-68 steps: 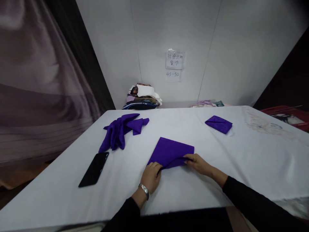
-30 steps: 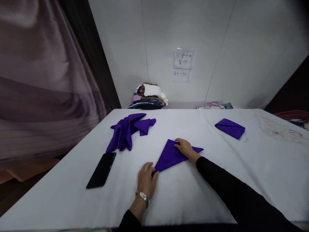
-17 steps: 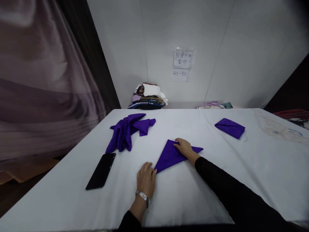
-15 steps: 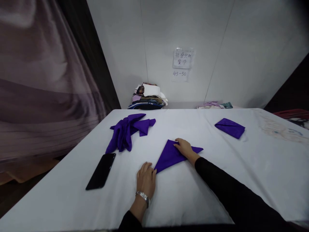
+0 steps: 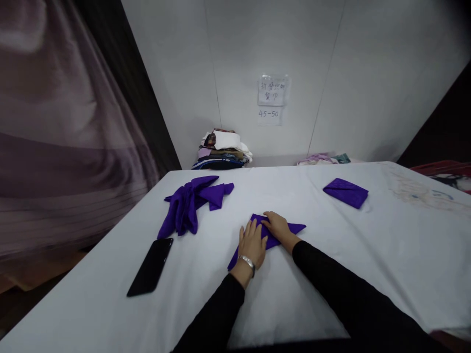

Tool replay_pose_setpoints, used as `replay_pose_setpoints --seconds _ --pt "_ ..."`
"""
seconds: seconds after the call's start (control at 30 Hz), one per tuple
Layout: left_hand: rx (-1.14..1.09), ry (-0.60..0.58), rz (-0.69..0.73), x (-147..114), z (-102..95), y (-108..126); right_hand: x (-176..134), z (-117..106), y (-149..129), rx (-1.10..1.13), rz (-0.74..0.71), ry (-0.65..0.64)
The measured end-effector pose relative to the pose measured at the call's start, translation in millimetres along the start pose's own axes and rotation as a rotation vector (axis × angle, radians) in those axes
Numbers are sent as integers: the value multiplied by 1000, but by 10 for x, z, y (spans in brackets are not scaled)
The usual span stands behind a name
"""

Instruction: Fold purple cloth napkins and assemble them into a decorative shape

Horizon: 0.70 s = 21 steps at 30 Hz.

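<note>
White tablecloth (image 5: 287, 191): spread wide under everything — likely so I have a flat, pale surface to work on.
Loose purple heap (image 5: 186, 203): bunched at the far left, out of my way, I'd guess, yet near.
Purple cloth under my hands (image 5: 271, 240): folded, lying centrally in front of me, pointed ends showing on both sides.
Purple packet (image 5: 346, 192): folded, far right, well apart from the heap, perhaps so nothing disturbs it.
Black phone (image 5: 150, 267): flat on the left, just beside the heap (touching or not, I can't tell).
Left hand (image 5: 253, 243): open, palm down across the cloth — pressing the layers flat, I judge.
Right hand (image 5: 276, 225): fingers bent onto the cloth, probably steadying it; whether they pinch, I can't tell.
Silver bracelet (image 5: 248, 263): round my left wrist.
</note>
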<state>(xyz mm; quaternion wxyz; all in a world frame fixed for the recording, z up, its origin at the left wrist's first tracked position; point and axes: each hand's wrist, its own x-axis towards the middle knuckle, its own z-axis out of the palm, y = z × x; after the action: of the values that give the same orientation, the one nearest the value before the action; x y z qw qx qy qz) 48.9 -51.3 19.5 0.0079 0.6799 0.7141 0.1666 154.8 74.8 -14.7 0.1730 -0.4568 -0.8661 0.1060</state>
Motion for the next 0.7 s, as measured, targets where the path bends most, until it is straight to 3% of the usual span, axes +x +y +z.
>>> replay_pose_setpoints --seconds 0.1,0.2,0.37,0.7 --pt "44 -121 -10 167 212 25 -14 -17 -23 -24 -13 12" --pt "98 -152 -24 193 341 -37 -15 -33 -44 -49 -26 20" --pt "148 -169 -19 186 359 -82 8 -74 32 -80 -50 17" --pt "150 -184 -29 211 376 -93 56 -243 569 -73 -60 50"
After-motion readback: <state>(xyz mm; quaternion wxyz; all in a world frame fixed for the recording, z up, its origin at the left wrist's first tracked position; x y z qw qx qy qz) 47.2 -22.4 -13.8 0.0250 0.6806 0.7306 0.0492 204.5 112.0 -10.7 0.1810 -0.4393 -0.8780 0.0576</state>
